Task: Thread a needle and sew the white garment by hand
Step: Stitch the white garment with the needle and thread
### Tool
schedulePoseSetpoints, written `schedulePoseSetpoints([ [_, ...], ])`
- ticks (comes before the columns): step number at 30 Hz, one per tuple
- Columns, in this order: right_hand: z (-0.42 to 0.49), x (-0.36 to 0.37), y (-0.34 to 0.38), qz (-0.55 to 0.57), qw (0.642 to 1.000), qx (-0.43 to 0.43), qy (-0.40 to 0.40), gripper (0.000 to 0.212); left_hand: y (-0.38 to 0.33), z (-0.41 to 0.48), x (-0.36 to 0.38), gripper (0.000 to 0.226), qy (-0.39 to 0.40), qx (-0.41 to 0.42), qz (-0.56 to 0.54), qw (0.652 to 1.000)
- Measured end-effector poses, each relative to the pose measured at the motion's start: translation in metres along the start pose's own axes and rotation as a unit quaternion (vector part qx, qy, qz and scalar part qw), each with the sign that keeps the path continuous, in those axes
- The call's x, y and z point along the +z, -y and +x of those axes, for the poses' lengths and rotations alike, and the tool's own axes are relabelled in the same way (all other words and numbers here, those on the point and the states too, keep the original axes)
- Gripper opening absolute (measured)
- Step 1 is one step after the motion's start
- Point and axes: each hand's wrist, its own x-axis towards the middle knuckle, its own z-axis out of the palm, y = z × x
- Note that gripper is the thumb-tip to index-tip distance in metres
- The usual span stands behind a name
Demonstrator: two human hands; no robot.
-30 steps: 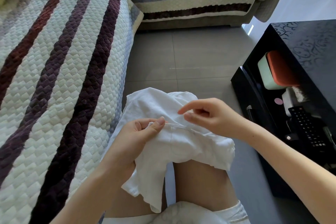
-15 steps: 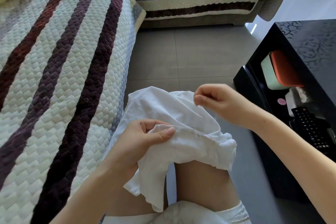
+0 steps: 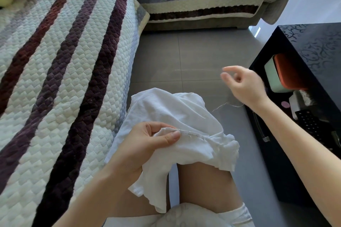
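Note:
The white garment [image 3: 186, 116] lies bunched over my knees. My left hand [image 3: 147, 143] grips its raw seam edge, thumb on top of the fold. My right hand [image 3: 243, 86] is lifted up and to the right of the cloth, blurred, with its fingers curled and thumb and forefinger close together as if pinching the needle. The needle itself is too thin to make out. A pale thread [image 3: 227, 105] trails from the garment's right side toward my right wrist.
A quilted striped sofa cover [image 3: 60, 79] fills the left and back. A black low table [image 3: 313, 57] stands at the right, its shelf holding an orange-lidded box [image 3: 282, 73] and a remote control [image 3: 311, 125]. Grey floor tiles [image 3: 184, 57] lie between.
My right hand has moved up and to the right, away from the seam, drawing the thread out of the cloth. My left hand keeps its hold on the seam edge.

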Motion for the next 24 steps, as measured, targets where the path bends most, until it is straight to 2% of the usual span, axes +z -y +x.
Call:
schedulePoseSetpoints([
  [2,-0.033,-0.006,0.039,0.154,0.972,-0.081,0.159,0.016,0.000,0.000,0.001,0.018,0.001,0.002,0.006,1.000],
  [4,-0.058,-0.008,0.061,0.174,0.921,-0.126,0.325,0.017,0.000,0.000,0.001,0.017,0.004,0.005,0.009,1.000],
  [5,-0.065,-0.007,0.065,0.161,0.902,-0.143,0.374,0.017,-0.001,0.000,0.001,0.018,0.006,0.006,0.009,1.000],
  [7,-0.070,-0.003,0.066,0.147,0.883,-0.164,0.414,0.021,-0.001,0.000,0.002,0.019,0.010,0.010,0.011,1.000],
  [10,-0.068,0.000,0.065,0.199,0.890,-0.138,0.386,0.025,0.000,-0.001,0.003,0.017,0.008,0.013,0.016,1.000],
  [14,-0.051,-0.002,0.054,0.255,0.926,-0.060,0.271,0.015,0.002,-0.003,0.002,0.018,0.001,0.012,0.029,1.000],
  [19,-0.044,0.001,0.042,0.143,0.976,-0.051,0.158,0.018,0.002,-0.004,0.003,0.020,-0.002,0.016,0.025,1.000],
  [22,-0.049,0.006,0.039,0.088,0.986,-0.078,0.118,0.018,0.003,-0.003,0.004,0.022,-0.003,0.017,0.020,1.000],
  [24,-0.055,0.003,0.045,0.093,0.984,-0.098,0.117,0.014,0.003,-0.002,0.004,0.021,0.006,0.016,0.011,1.000],
])
